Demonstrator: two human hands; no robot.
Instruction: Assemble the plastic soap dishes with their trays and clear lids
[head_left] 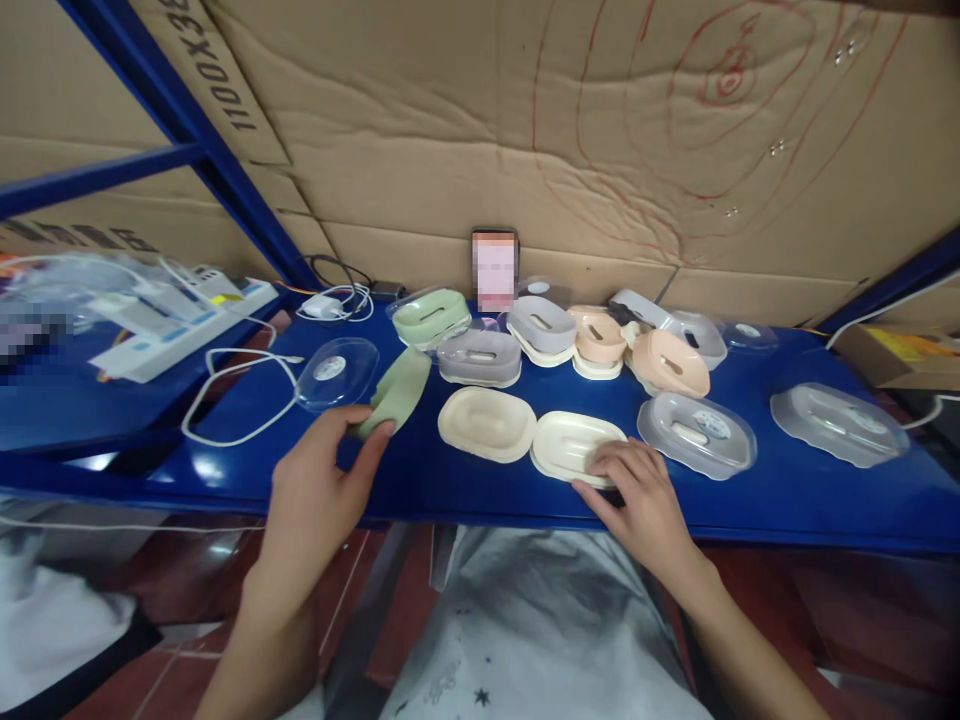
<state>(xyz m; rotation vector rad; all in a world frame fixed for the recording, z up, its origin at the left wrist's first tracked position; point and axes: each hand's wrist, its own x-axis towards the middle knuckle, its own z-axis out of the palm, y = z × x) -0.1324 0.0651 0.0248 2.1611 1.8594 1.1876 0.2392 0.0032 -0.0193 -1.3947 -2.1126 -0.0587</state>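
Note:
My left hand (319, 480) pinches the near end of a pale green soap-dish part (397, 388), which is lifted at a tilt over the blue shelf (465, 490). A clear oval lid (336, 372) lies just left of it. My right hand (637, 490) rests with its fingers spread on the near edge of a cream soap-dish tray (571, 440). A second cream tray (486, 422) lies between my hands.
Behind stand several soap dishes: green (431, 316), grey (480, 356), peach (670, 362), and clear lids (697, 432) (838, 422) to the right. A phone (495, 268) leans on the cardboard wall. White cables (232, 400) and a power strip (191, 325) lie at left.

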